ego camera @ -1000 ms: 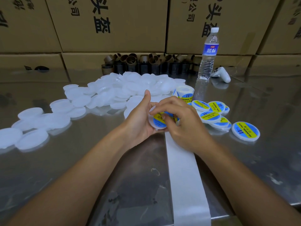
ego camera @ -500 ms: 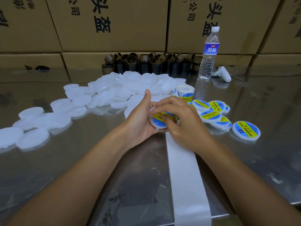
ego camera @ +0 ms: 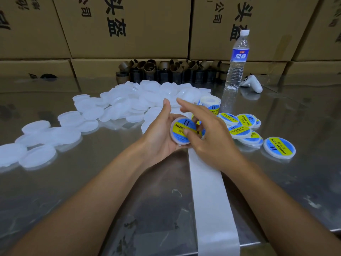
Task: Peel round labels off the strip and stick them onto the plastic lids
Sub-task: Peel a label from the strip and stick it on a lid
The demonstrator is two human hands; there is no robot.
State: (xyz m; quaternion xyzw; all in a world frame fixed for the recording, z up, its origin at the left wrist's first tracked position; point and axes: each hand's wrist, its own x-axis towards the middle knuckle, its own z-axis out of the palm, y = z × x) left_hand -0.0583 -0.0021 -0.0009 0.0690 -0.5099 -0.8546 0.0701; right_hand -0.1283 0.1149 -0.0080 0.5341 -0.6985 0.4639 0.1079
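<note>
My left hand [ego camera: 158, 137] holds a white plastic lid [ego camera: 181, 131] tilted up toward me, with a blue-and-yellow round label stuck on its face. My right hand [ego camera: 208, 133] is over it: the thumb presses on the label and the other fingers are spread and lifted. The roll of labels [ego camera: 210, 104] stands just behind my hands. Its empty white backing strip [ego camera: 210, 191] runs from under my hands to the table's near edge. Several labelled lids [ego camera: 241, 126] lie to the right, one of them [ego camera: 279, 147] apart. A heap of plain white lids [ego camera: 129, 104] spreads to the left.
The table [ego camera: 92, 182] is shiny metal. A water bottle [ego camera: 237, 60] stands at the back right with a white controller [ego camera: 252, 84] beside it. Brown cardboard cores [ego camera: 166, 71] line the back edge in front of stacked cartons [ego camera: 129, 26].
The lid has been tipped up so its label faces me. My right hand's fingers have lifted off and spread, leaving the thumb on the label.
</note>
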